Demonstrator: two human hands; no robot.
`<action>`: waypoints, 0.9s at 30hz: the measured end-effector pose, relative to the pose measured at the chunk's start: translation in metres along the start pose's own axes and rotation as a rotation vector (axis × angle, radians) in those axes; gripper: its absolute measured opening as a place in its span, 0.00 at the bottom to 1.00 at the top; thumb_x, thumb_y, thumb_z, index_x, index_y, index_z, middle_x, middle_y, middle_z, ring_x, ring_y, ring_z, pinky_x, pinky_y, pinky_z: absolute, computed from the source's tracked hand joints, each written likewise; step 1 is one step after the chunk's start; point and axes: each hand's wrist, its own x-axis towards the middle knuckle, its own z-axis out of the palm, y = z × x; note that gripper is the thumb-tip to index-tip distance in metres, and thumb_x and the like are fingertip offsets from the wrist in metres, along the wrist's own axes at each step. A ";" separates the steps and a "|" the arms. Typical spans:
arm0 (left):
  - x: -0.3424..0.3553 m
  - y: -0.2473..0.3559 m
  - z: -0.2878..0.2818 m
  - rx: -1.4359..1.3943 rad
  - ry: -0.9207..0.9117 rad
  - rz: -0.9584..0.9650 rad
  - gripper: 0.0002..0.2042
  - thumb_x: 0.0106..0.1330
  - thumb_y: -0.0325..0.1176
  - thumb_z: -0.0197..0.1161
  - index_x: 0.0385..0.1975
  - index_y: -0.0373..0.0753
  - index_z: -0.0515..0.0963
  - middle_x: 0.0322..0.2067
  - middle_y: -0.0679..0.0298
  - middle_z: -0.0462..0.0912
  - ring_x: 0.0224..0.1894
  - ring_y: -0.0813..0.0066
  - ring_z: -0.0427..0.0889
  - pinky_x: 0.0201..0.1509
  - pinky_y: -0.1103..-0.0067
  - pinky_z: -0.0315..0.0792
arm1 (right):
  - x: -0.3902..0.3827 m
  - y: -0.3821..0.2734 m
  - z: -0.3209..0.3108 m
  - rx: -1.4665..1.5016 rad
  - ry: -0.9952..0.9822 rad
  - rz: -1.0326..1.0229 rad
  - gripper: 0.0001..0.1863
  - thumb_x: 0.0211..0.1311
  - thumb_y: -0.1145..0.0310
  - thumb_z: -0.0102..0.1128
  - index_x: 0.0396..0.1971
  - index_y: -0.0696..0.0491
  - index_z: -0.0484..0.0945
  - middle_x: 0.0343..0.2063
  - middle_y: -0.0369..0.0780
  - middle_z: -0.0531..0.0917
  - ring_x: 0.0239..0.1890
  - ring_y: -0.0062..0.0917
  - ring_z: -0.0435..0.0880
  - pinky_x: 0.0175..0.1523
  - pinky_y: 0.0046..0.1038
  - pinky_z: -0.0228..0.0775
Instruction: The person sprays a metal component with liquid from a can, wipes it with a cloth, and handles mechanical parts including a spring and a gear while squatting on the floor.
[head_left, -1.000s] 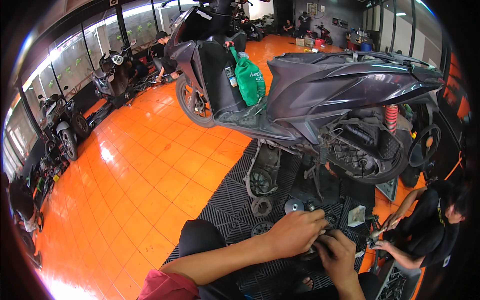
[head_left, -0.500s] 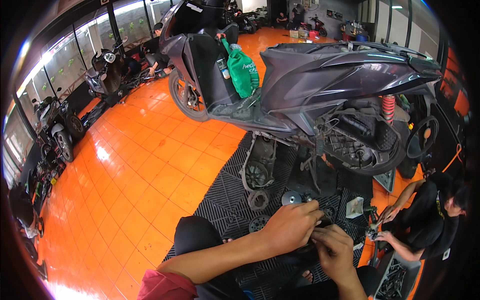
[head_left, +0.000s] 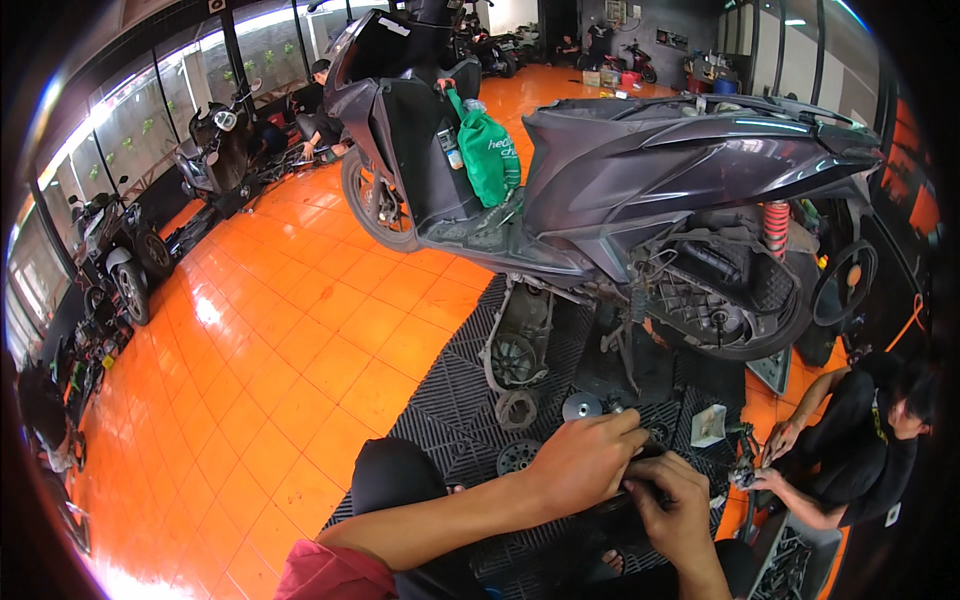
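My left hand [head_left: 588, 458] and my right hand [head_left: 672, 502] are close together above the black mat [head_left: 440, 400], both with bent, closed fingers. Something dark lies between them, mostly hidden by the fingers, and its kind cannot be made out. Just beyond my left hand are a shiny metal disc [head_left: 581, 406] and a round part with holes [head_left: 517, 457]. A grey metal ring [head_left: 516, 410] rests farther left, below a long dirty engine cover [head_left: 520, 340].
A dark scooter [head_left: 690, 160] with its engine side uncovered stands ahead, a green bag [head_left: 488, 155] hanging on it. At right, a crouching person [head_left: 850, 440] handles a part near a grey tool bin [head_left: 800, 560]. A white tray [head_left: 708, 426] lies on the mat. Motorcycles [head_left: 120, 250] line the left.
The whole view has shifted slightly, so the scooter and mat sit a little lower. Both hands stay together, with only small movement at the fingers.
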 end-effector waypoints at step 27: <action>0.012 0.002 -0.047 -0.132 0.486 -0.131 0.06 0.58 0.17 0.67 0.36 0.26 0.82 0.30 0.56 0.81 0.31 0.68 0.80 0.37 0.78 0.73 | -0.005 0.020 -0.045 0.524 0.082 0.458 0.15 0.61 0.74 0.66 0.48 0.60 0.82 0.43 0.41 0.85 0.48 0.24 0.82 0.56 0.25 0.70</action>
